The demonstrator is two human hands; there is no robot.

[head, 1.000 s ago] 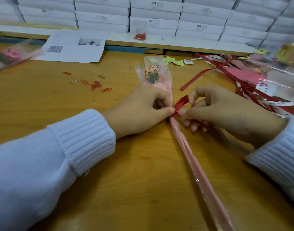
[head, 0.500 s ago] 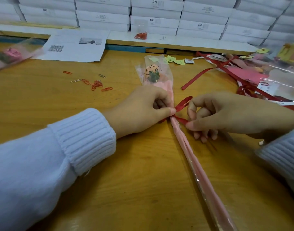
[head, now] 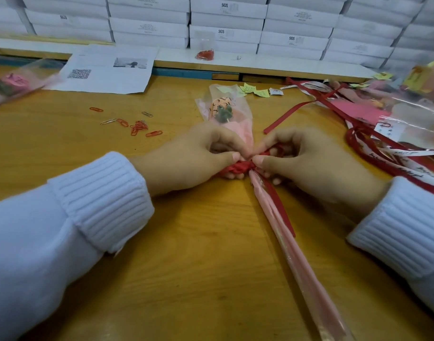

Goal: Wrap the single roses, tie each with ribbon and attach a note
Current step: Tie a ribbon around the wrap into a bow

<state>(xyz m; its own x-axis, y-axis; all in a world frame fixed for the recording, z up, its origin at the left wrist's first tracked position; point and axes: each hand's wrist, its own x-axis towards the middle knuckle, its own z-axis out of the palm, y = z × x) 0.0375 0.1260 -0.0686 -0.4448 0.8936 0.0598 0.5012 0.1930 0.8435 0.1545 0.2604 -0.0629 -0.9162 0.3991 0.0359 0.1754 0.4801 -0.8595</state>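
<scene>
— The left hand (head: 191, 161)?
— Pinching the red ribbon (head: 238, 166), bunched at the wrapped rose (head: 223, 112)'s neck, mid table (head: 186, 267). The right hand (head: 314, 166) pinches the other loop.
— Handling?
— Light, soft, slippery, I'd guess; grip close to the tie.

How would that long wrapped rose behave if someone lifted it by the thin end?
Probably light: the wrapped rose is mostly thin stem in clear film. The glossy film looks slippery, so it might slip when gripped. The wider bloom end would likely sag.
</scene>
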